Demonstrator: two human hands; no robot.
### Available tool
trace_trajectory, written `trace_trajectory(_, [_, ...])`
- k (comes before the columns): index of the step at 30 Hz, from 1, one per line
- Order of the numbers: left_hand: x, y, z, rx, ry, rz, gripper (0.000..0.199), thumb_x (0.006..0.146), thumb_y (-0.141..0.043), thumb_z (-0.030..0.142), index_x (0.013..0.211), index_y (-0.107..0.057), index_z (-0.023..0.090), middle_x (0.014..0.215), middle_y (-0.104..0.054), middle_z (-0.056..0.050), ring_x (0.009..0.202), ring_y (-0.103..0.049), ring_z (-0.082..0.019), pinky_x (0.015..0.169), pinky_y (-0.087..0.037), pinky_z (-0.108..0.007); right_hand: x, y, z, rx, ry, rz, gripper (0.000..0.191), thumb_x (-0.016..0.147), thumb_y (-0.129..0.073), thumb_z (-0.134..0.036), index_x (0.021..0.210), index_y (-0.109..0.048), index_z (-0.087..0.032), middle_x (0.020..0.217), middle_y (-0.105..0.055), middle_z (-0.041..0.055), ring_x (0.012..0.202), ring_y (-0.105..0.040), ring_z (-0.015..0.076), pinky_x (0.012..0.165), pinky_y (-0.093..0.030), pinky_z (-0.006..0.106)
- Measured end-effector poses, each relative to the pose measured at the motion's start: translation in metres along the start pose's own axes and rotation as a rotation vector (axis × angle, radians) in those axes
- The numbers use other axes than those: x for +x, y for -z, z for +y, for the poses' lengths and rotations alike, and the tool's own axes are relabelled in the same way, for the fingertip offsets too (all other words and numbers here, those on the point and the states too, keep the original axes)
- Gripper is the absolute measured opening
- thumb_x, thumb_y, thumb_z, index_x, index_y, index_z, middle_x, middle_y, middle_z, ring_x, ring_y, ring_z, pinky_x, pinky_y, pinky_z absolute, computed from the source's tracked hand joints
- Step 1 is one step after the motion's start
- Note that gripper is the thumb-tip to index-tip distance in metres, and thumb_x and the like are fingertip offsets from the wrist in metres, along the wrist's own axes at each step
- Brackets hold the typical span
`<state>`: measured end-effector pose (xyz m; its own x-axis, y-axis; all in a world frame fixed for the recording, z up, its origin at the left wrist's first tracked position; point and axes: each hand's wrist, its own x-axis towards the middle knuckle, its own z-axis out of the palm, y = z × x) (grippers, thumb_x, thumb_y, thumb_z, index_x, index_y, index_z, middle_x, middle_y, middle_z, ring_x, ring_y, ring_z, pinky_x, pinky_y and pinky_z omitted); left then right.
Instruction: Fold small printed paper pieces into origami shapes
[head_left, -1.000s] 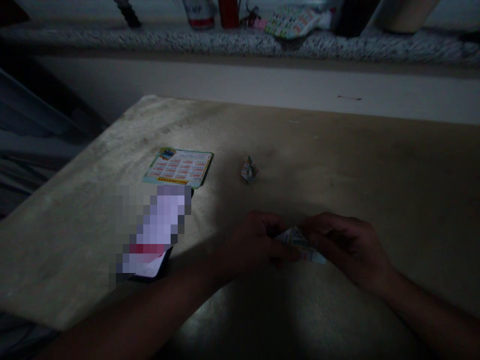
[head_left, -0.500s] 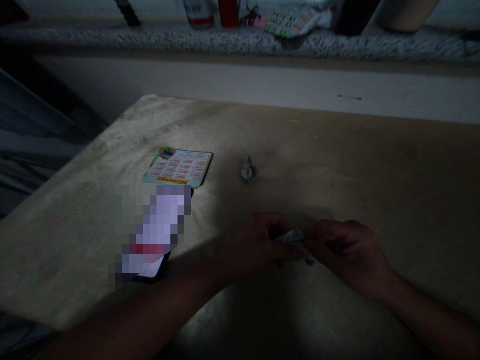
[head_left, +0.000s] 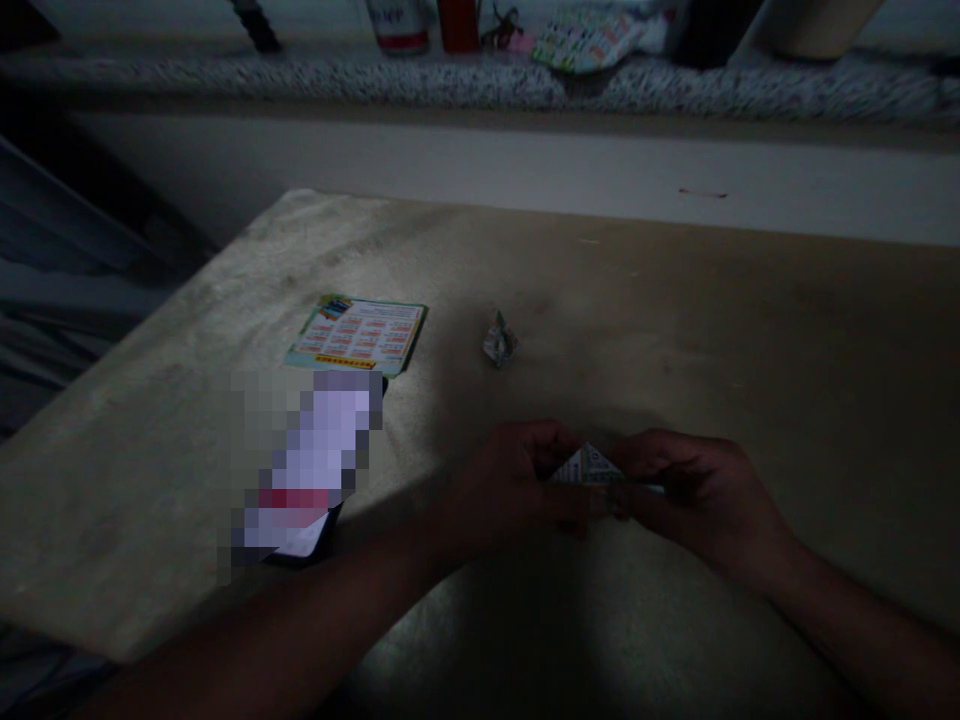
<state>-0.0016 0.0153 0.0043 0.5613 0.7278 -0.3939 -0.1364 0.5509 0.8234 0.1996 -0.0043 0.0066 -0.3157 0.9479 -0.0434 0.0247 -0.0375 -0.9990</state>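
Observation:
A small piece of printed paper (head_left: 589, 466), folded to a triangular peak, is held low over the table between both hands. My left hand (head_left: 517, 485) pinches its left side between thumb and fingers. From the right, my right hand (head_left: 694, 490) grips the other side, its thumb along the lower edge. The fingers cover much of the paper's lower part. Beyond the hands a small folded paper figure (head_left: 499, 340) with a pointed top rests on the table.
On the pale table (head_left: 675, 310), a printed calendar sheet (head_left: 360, 335) lies left of the paper figure. Nearer me is a phone (head_left: 315, 460) with a lit, pixelated screen. A speckled stone ledge (head_left: 300, 85) behind carries a red container (head_left: 458, 25) and a printed packet (head_left: 585, 40).
The folded paper has turned and opened out, so a larger triangular face now shows. My right hand's fingers have shifted along its right side. The phone and table items stay put.

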Motion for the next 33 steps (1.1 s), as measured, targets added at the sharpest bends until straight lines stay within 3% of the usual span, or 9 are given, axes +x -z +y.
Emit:
trace_trajectory(5, [0.0008,0.0039,-0.0026,0.043,-0.034,0.008,0.032,0.070,-0.087,0.023,0.096,-0.069,0.013,0.079,-0.075,-0.003,0.061,-0.068,-0.011,0.062,-0.055,-0.023,-0.0006,0.0017,0.0029,0.036,-0.045,0.054,0.014,0.078,-0.076,-0.008,0.080,-0.076,-0.021,0.065,-0.072,-0.0028,0.057,-0.067,0.0080,0.053,-0.052,0.013])
trace_trajectory(9, [-0.0013,0.0020,-0.0041,0.071,-0.041,0.020,0.038,0.069,-0.087,0.020,0.102,-0.067,0.014,0.080,-0.075,-0.004,0.063,-0.070,-0.014,0.063,-0.058,-0.027,-0.0017,0.0031,0.0055,0.061,-0.138,-0.025,0.003,0.084,-0.074,-0.019,0.082,-0.075,-0.021,0.071,-0.074,-0.0004,0.062,-0.066,0.0096,0.057,-0.053,0.017])
trace_trajectory(14, [-0.0020,-0.0002,-0.0028,0.083,-0.010,0.035,0.045,0.068,-0.087,0.019,0.109,-0.067,0.015,0.080,-0.076,-0.003,0.063,-0.072,-0.015,0.063,-0.059,-0.026,-0.0015,0.0020,0.0049,-0.098,-0.123,-0.060,0.022,0.089,-0.070,-0.029,0.070,-0.072,-0.017,0.061,-0.065,-0.0006,0.056,-0.056,0.0094,0.053,-0.046,0.020])
trace_trajectory(16, [-0.0008,0.0018,-0.0018,0.089,-0.021,0.064,0.052,0.066,-0.089,0.022,0.113,-0.066,0.015,0.081,-0.077,-0.005,0.066,-0.073,-0.017,0.064,-0.059,-0.027,-0.0015,0.0019,0.0047,-0.149,-0.124,0.001,0.029,0.089,-0.069,-0.032,0.065,-0.068,-0.017,0.056,-0.059,-0.0024,0.050,-0.049,0.0078,0.047,-0.040,0.019])
trace_trajectory(20, [-0.0003,0.0046,0.0011,0.149,-0.041,0.138,0.062,0.065,-0.091,0.028,0.118,-0.063,0.015,0.080,-0.077,-0.007,0.067,-0.075,-0.021,0.062,-0.059,-0.029,-0.0015,0.0023,0.0038,-0.132,-0.167,0.035,0.027,0.089,-0.070,-0.040,0.073,-0.072,-0.018,0.062,-0.065,0.0008,0.056,-0.056,0.0108,0.051,-0.044,0.021])
trace_trajectory(28, [-0.0051,0.0007,0.0016,0.177,-0.060,0.055,0.047,0.072,-0.086,0.027,0.111,-0.061,0.017,0.080,-0.078,-0.006,0.061,-0.072,-0.016,0.059,-0.057,-0.025,-0.0018,0.0058,0.0029,-0.072,-0.229,-0.129,0.026,0.088,-0.071,-0.041,0.078,-0.073,-0.017,0.065,-0.062,0.0008,0.061,-0.056,0.0133,0.056,-0.045,0.026])
trace_trajectory(33, [-0.0019,0.0063,-0.0022,0.190,-0.064,0.075,0.052,0.072,-0.086,0.030,0.115,-0.059,0.017,0.087,-0.078,-0.008,0.069,-0.074,-0.019,0.067,-0.059,-0.031,-0.0002,0.0086,0.0034,-0.088,-0.213,-0.119,0.028,0.092,-0.067,-0.040,0.077,-0.072,-0.017,0.065,-0.062,0.0008,0.060,-0.054,0.0120,0.057,-0.043,0.025])
